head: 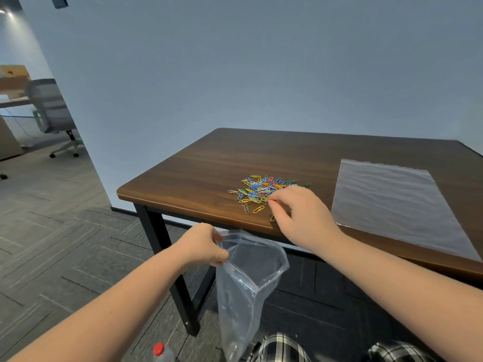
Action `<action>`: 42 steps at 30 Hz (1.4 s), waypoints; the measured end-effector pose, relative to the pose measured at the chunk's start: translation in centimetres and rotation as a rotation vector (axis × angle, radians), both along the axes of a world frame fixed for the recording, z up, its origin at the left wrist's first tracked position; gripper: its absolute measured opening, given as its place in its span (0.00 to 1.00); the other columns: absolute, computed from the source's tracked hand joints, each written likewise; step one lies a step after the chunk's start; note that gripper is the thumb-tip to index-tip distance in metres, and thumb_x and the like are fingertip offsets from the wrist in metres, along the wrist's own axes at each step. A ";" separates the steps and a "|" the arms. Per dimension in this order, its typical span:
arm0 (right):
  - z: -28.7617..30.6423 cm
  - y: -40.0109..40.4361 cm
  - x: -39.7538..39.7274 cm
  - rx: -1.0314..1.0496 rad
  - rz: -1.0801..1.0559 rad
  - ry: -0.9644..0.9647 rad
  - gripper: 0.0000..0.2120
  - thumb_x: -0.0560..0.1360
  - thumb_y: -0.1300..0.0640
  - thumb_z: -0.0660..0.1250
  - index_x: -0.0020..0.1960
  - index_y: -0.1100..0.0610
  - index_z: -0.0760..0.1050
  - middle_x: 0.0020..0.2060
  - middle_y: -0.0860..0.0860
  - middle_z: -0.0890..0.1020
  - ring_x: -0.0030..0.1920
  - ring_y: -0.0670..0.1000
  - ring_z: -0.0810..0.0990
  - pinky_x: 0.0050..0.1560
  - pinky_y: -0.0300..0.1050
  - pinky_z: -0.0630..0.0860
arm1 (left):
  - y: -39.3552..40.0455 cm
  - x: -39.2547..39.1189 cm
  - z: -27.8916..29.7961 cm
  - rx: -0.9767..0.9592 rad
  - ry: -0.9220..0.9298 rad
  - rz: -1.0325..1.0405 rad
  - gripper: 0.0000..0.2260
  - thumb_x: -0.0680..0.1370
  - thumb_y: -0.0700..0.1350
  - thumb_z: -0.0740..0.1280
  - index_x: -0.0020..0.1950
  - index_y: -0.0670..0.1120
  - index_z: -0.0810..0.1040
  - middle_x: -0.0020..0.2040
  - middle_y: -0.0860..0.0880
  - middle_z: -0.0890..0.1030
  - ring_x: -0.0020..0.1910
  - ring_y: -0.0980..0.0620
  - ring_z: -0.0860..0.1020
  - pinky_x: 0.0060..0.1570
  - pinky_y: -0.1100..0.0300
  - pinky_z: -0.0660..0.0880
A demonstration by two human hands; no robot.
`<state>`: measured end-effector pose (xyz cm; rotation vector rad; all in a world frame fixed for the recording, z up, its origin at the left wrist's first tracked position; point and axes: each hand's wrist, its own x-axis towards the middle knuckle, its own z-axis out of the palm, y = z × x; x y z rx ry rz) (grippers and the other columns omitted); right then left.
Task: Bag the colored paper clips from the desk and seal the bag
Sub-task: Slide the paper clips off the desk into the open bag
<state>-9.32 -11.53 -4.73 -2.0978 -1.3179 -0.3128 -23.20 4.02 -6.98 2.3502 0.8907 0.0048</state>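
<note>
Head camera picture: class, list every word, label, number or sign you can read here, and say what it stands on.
None can be read.
Cardboard box on the far desk: a small dark mark, too blurred to read.
Red-capped bottle: no label shows.
Held clear bag, flat clear bag on the desk, paper clips: no print visible.

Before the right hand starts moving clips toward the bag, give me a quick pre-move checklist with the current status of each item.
1. Clear plastic zip bag mouth open: ok.
2. Left hand pinching the bag's rim: ok.
3. Bag below the brown wooden desk front edge: ok.
4. Right hand at the pile of colored paper clips: ok.
5. Clips actually held by the right hand: cannot tell.
6. Stray clips near the desk edge: not ok, a few lie apart from the pile.
</note>
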 end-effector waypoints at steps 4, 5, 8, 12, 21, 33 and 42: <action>-0.3 1.6 2.2 -0.082 -0.087 0.065 0.14 0.79 0.53 0.59 0.59 0.55 0.79 0.56 0.51 0.82 0.60 0.53 0.75 0.60 0.50 0.73 | 0.3 -0.8 -0.5 -0.035 0.019 0.086 0.12 0.67 0.38 0.68 0.50 0.40 0.79 0.42 0.42 0.85 0.41 0.48 0.83 0.53 0.52 0.80; -0.3 1.9 2.6 -0.110 -0.102 0.040 0.16 0.79 0.51 0.59 0.62 0.54 0.78 0.59 0.51 0.80 0.63 0.53 0.73 0.62 0.51 0.71 | 0.4 -0.9 -0.5 -0.040 0.021 0.104 0.06 0.66 0.38 0.68 0.43 0.42 0.78 0.42 0.42 0.86 0.40 0.48 0.82 0.54 0.50 0.80; -0.3 3.0 3.2 -0.272 -0.147 -0.013 0.24 0.78 0.40 0.55 0.69 0.50 0.70 0.70 0.51 0.72 0.74 0.56 0.62 0.71 0.58 0.61 | 0.5 -0.9 -0.8 -0.051 0.009 0.128 0.04 0.67 0.38 0.68 0.35 0.45 0.74 0.46 0.39 0.86 0.46 0.46 0.85 0.54 0.48 0.80; -0.6 4.7 3.2 -0.371 -0.136 0.087 0.27 0.77 0.35 0.49 0.69 0.46 0.69 0.73 0.49 0.68 0.76 0.57 0.57 0.72 0.66 0.54 | -0.1 -0.5 -1.1 -0.071 -0.002 0.151 0.07 0.68 0.38 0.68 0.33 0.47 0.73 0.45 0.41 0.86 0.47 0.46 0.85 0.55 0.49 0.80; 1.0 5.5 2.4 -0.052 -0.082 0.540 0.28 0.82 0.43 0.46 0.59 0.60 0.78 0.57 0.56 0.81 0.57 0.53 0.76 0.58 0.48 0.68 | -0.4 -0.2 -2.1 -0.103 -0.128 0.187 0.26 0.68 0.40 0.68 0.67 0.39 0.73 0.40 0.46 0.83 0.38 0.53 0.81 0.49 0.59 0.78; 0.7 7.3 1.6 0.182 -0.024 0.748 0.27 0.81 0.43 0.49 0.47 0.59 0.81 0.46 0.52 0.84 0.48 0.47 0.77 0.51 0.45 0.66 | -0.7 0.3 -2.8 -0.098 -0.266 0.167 0.22 0.68 0.38 0.68 0.62 0.44 0.78 0.24 0.52 0.76 0.30 0.55 0.75 0.45 0.61 0.77; 0.3 7.3 2.2 0.303 -0.131 0.810 0.29 0.81 0.41 0.48 0.49 0.57 0.83 0.44 0.48 0.79 0.44 0.44 0.74 0.52 0.44 0.65 | -0.4 0.9 -4.0 -0.192 -0.424 0.191 0.32 0.59 0.43 0.67 0.65 0.40 0.76 0.27 0.51 0.76 0.30 0.54 0.73 0.43 0.60 0.74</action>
